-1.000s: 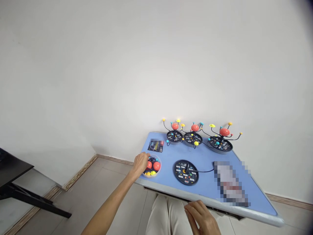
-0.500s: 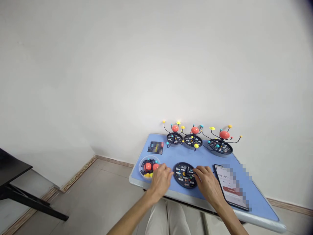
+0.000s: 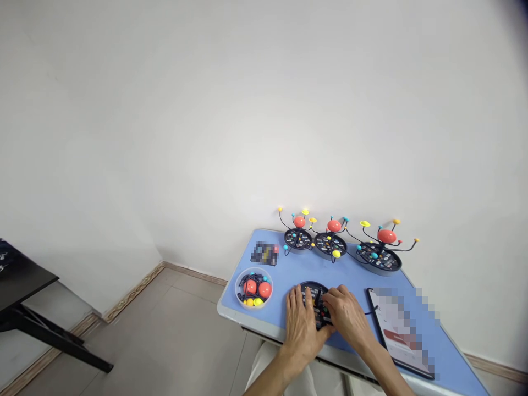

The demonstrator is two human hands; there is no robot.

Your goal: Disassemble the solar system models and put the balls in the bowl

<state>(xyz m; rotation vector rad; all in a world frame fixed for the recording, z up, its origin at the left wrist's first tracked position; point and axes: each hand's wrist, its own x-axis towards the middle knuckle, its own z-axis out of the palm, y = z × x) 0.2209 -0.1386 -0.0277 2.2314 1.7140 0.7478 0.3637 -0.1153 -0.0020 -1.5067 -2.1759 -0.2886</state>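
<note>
A black round base [image 3: 312, 286] printed with planets and labels lies near the table's front edge, a short black post [image 3: 318, 297] standing at its middle. My left hand [image 3: 300, 324] grips its left and near side, fingers stretched over the rim and the thumb along the front. Over the base's right side, my right hand [image 3: 348, 316] is closed in a pinch on a thin black rod [image 3: 370, 313], whose end sticks out to the right. The pinching fingertips are close to the post and partly hide it. Whether the rod touches the post, I cannot tell.
A clear round tub [image 3: 237, 289] with red, yellow and blue balls and black rods stands left on the blue table [image 3: 284, 278]. Behind it lies a blurred dark card [image 3: 264, 253]. Three finished planet models [image 3: 330, 245] line the wall side. A phone [image 3: 400, 330] lies right.
My left hand has moved right, from beside the tub onto the base. My right hand stays at the base with the rod. The camera view has shifted slightly.
</note>
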